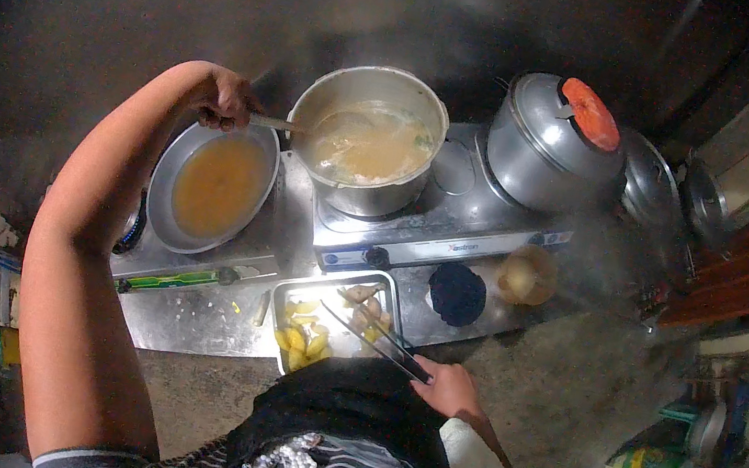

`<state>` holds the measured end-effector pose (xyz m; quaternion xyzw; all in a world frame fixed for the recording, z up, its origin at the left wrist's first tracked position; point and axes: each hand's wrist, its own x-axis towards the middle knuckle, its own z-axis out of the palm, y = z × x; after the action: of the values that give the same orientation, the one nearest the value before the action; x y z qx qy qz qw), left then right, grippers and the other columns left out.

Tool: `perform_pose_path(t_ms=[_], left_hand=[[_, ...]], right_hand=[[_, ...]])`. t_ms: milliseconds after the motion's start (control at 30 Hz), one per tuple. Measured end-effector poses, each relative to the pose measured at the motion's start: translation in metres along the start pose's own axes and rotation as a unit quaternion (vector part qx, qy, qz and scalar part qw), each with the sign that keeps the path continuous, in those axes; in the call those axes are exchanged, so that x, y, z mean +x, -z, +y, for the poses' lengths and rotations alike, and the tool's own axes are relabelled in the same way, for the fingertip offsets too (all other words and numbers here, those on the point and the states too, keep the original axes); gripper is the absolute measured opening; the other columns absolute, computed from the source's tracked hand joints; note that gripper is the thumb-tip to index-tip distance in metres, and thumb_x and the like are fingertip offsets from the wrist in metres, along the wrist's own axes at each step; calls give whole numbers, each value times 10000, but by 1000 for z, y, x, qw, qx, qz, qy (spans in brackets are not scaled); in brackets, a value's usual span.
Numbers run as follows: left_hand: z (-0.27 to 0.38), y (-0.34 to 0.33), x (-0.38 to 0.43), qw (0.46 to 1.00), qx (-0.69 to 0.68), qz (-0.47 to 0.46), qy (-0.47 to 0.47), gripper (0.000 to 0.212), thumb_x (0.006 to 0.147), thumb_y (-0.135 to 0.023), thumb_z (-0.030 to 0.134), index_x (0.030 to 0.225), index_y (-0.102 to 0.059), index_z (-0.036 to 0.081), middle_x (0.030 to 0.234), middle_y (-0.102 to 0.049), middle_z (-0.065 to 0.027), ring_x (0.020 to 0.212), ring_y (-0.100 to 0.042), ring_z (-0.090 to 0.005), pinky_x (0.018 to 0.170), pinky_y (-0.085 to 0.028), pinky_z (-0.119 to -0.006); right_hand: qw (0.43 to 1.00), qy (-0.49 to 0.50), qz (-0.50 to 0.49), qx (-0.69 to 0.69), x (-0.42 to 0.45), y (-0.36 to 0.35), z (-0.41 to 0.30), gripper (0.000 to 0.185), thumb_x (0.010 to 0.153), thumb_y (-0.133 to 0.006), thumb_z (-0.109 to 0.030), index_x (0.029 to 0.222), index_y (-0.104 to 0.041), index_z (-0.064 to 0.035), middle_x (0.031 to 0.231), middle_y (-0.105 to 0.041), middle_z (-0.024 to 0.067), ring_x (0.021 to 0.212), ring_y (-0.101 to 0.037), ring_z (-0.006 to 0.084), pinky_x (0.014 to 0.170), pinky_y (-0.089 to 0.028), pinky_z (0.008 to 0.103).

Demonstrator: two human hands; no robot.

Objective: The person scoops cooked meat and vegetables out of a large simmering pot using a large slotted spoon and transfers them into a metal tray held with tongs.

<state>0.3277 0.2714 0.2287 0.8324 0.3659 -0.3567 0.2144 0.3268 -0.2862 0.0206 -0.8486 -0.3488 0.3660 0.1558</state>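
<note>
My left hand (229, 96) grips a light handle (273, 123) that crosses the left rim of a deep metal pot (369, 197). Cloudy tan liquid with a bit of green fills part of this pot; the handle's lower end is hidden. At the lower right, my right hand (449, 388) holds metal tongs (393, 354), their arms apart. The tips are over a rectangular metal tray (396, 295). Yellow food pieces (306, 344) lie at its left, brownish pieces (365, 298) at its right. Dark cloth covers the tray's near edge.
A wide pan (165, 203) of orange-brown liquid stands on the left burner, where a blue flame (129, 232) shows. A lidded pot (539, 150) with an orange cloth (590, 114) sits on the right of the gas stove (449, 246). Dark cloth (456, 293) and a round bowl (527, 275) lie in front.
</note>
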Motion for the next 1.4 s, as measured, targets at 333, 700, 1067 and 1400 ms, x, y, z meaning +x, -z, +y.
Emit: perform_pose_path(t_ms=[333,700,1067,1400], left_hand=[[26,-46,2,971,-185,-149,-9,317,914,-560,125,1229,-599,141,636,-446,40,503,-378,-68,438,-317,-224],[10,-93,23,829,-469,-298,-59,174,985,-543,202,841,-531,104,624,-480,65,454,-428,-11,322,-291,-140],[8,-143,-13,755,-629,-164,-83,102,970,-577,174,926,-579,82,603,-509,53,432,-406,10,309,-253,-130],[11,-188,-53,734,-669,-46,-112,79,931,-596,150,882,-554,105,605,-503,33,426,-403,-32,324,-267,-166]], right_hand=[[1000,14,1,17,4,-6,11,521,809,-747,-353,1302,-635,-231,813,-714,150,801,-691,379,772,-553,499],[999,29,-2,17,5,-2,5,531,795,-754,-333,1293,-640,-187,838,-714,168,806,-687,391,777,-547,491],[999,34,6,-4,-1,6,-12,524,809,-754,-303,1297,-638,-154,841,-709,187,797,-689,381,741,-550,470],[996,-20,73,46,-26,50,-18,557,767,-785,-354,1293,-650,-229,869,-720,147,794,-709,288,730,-545,402]])
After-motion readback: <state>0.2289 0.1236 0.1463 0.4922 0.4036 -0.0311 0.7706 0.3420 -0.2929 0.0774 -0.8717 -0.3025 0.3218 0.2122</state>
